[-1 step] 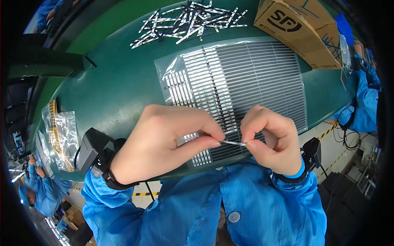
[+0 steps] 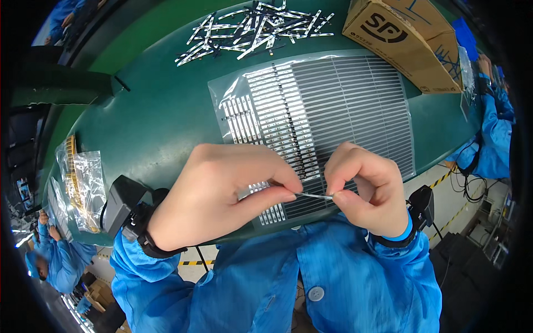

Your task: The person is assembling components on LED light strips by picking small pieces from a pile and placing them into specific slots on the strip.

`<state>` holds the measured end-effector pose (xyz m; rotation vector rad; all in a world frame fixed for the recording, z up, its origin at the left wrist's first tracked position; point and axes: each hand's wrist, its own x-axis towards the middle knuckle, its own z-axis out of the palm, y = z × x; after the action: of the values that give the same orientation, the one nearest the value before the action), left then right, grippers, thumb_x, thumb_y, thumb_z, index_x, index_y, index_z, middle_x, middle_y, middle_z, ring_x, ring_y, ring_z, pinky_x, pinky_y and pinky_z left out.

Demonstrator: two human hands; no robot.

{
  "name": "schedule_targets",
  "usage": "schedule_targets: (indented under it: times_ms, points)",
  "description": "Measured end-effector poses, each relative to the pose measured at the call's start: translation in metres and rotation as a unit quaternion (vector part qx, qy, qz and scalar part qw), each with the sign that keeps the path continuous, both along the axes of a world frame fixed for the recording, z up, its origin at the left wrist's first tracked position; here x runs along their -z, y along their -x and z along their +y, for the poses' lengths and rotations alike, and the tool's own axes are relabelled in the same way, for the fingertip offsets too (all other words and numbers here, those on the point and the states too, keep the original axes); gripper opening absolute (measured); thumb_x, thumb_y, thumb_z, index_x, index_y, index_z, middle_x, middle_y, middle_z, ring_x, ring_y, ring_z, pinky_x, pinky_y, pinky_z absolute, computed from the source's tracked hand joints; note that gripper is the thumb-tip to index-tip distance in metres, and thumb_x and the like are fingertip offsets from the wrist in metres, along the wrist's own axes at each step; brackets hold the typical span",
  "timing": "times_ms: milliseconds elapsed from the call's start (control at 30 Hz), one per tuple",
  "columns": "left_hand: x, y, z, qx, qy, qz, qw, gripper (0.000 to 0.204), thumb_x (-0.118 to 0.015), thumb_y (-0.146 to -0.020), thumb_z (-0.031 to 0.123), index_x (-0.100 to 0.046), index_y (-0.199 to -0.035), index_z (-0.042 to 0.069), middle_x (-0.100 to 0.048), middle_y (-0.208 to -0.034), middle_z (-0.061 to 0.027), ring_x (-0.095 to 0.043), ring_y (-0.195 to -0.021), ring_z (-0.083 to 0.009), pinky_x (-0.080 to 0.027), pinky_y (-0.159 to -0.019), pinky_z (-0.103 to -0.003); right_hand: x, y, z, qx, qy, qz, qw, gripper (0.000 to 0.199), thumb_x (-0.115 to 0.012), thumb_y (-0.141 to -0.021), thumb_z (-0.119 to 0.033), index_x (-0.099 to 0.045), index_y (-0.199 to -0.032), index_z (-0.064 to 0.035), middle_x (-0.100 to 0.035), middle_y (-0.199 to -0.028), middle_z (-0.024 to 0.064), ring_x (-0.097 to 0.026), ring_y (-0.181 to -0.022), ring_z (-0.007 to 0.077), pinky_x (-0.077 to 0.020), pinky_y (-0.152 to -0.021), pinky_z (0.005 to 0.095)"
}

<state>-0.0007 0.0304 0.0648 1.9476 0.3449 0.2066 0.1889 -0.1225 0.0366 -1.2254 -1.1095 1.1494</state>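
Pinching a thin silvery strip (image 2: 313, 195) between both sets of fingertips, the person bends over a green table (image 2: 155, 116). Starting at nine o'clock, a clear bag of small yellowish parts (image 2: 83, 186) lies at the table's left edge, with a black box-shaped device (image 2: 122, 205) strapped at the wrist just right of it. Next comes the left hand (image 2: 222, 200), its thumb and forefinger closed tight on the strip's left end. The strip runs nearly level, its long axis pointing from nine o'clock to three o'clock, tilting very slightly down toward the right. It spans the small gap between the two hands, so neither is nearer; each has an end. The right hand (image 2: 369, 191) has its fingers curled in and nipped narrow on the strip's right end.

Beneath and behind the hands, toward twelve o'clock, a clear plastic sheet (image 2: 333, 105) carries many matching strips laid side by side in rows, their long axes also running left to right. The held strip hovers just above the sheet's near edge. Farther off at twelve o'clock sits a loose pile of separated strips (image 2: 255, 28). At about one o'clock a brown cardboard box (image 2: 405, 39) rests on the table, and at three o'clock another person's blue sleeve (image 2: 494, 127) shows.
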Motion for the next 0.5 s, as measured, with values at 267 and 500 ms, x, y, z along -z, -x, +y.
schedule_targets:
  times_ms: [267, 500]
  points:
    - [0.003, 0.004, -0.011, 0.055, -0.046, -0.120, 0.990, 0.011, -0.079, -0.075, 0.004, -0.076, -0.085, 0.007, -0.073, -0.083, -0.0038, -0.070, -0.073, -0.0202, -0.050, -0.063, -0.031, -0.002, 0.001, 0.006, -0.034, -0.026, 0.012, 0.999, 0.014, -0.065, -0.075, 0.008, -0.063, -0.085, -0.0022, -0.062, -0.085, 0.0054, -0.058, -0.081, 0.0165, -0.0460, -0.074, 0.0294]
    - [0.000, 0.005, -0.014, 0.060, -0.065, -0.137, 0.987, 0.013, -0.079, -0.073, 0.007, -0.077, -0.086, 0.008, -0.072, -0.083, -0.0036, -0.068, -0.071, -0.0195, -0.049, -0.063, -0.031, -0.008, -0.008, 0.008, -0.023, -0.036, -0.035, 0.998, 0.014, -0.066, -0.074, 0.008, -0.063, -0.084, -0.0023, -0.062, -0.084, 0.0059, -0.058, -0.082, 0.0180, -0.0461, -0.074, 0.0300]
